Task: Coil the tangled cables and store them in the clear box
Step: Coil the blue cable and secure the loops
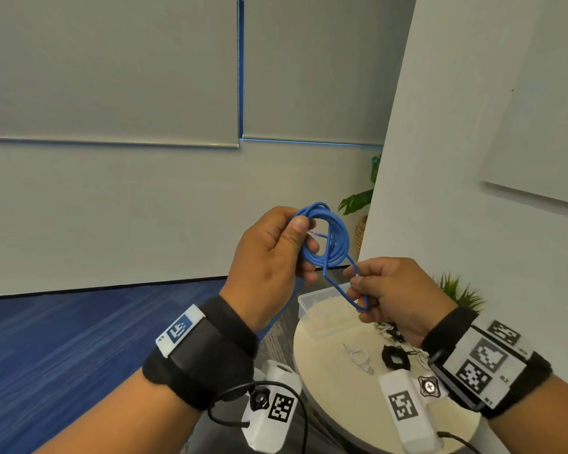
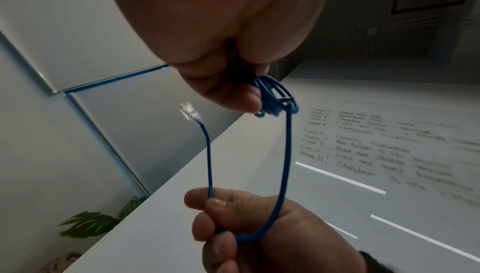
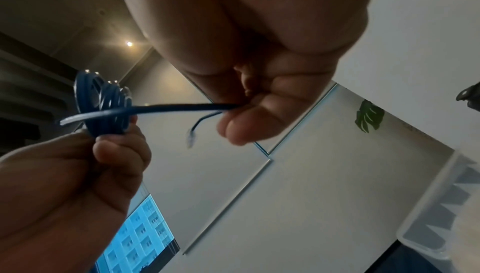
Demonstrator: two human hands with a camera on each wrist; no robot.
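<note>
A blue network cable (image 1: 336,239) is wound into a small coil, held up in the air in front of me. My left hand (image 1: 276,253) grips the coil on its left side, thumb over the strands. My right hand (image 1: 379,296) pinches the loose tail of the same cable (image 2: 283,195), which bends in a loop through its fingers. The clear plug (image 2: 189,112) on the tail's end sticks out free. The clear box (image 1: 312,303) sits on the round table below my hands, mostly hidden behind the right hand. In the right wrist view the coil (image 3: 103,103) sits in the left hand.
The round white table (image 1: 335,388) carries a small white cable (image 1: 358,355), a black coiled cable (image 1: 395,357) and more cables under my right wrist. Potted plants (image 1: 358,198) stand by the white wall at the right. Blue carpet (image 1: 63,339) covers the floor at the left.
</note>
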